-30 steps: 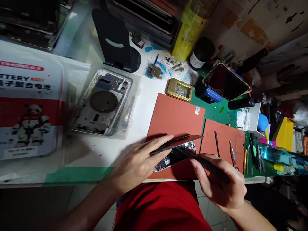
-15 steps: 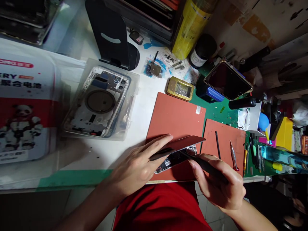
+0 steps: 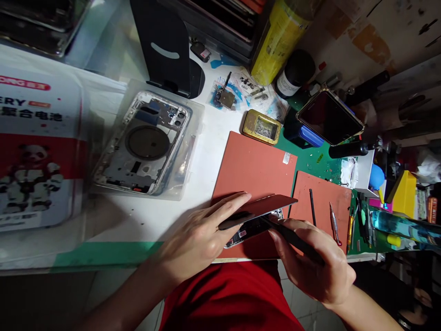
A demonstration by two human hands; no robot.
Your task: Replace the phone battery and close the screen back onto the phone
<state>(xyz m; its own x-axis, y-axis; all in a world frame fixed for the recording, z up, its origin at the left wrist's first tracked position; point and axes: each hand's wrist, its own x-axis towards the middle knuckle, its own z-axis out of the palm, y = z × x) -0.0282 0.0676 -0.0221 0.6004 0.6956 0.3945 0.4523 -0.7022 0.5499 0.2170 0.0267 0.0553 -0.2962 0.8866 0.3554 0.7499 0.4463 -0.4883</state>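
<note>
A phone body [image 3: 253, 230] with its inner parts exposed lies on the reddish mat [image 3: 255, 165] near the table's front edge. Its dark screen panel [image 3: 265, 207] is tilted up above it, and my left hand [image 3: 203, 239] holds that panel by its left end, fingers on both sides. My right hand [image 3: 320, 257] is closed around a black tool [image 3: 296, 241], whose tip reaches under the raised panel into the phone body. Where exactly the tip touches is hidden in shadow.
On the left, a phone housing [image 3: 144, 142] rests on a clear plastic box beside a panda-printed package [image 3: 37, 151]. A small gold tin [image 3: 262, 127] sits behind the mat. Tweezers, screwdrivers [image 3: 333, 223] and a stand holding a phone [image 3: 330, 117] are at the right.
The whole view has shifted slightly, so most objects appear a little farther right. Both hands keep their holds on the screen panel and the black tool.
</note>
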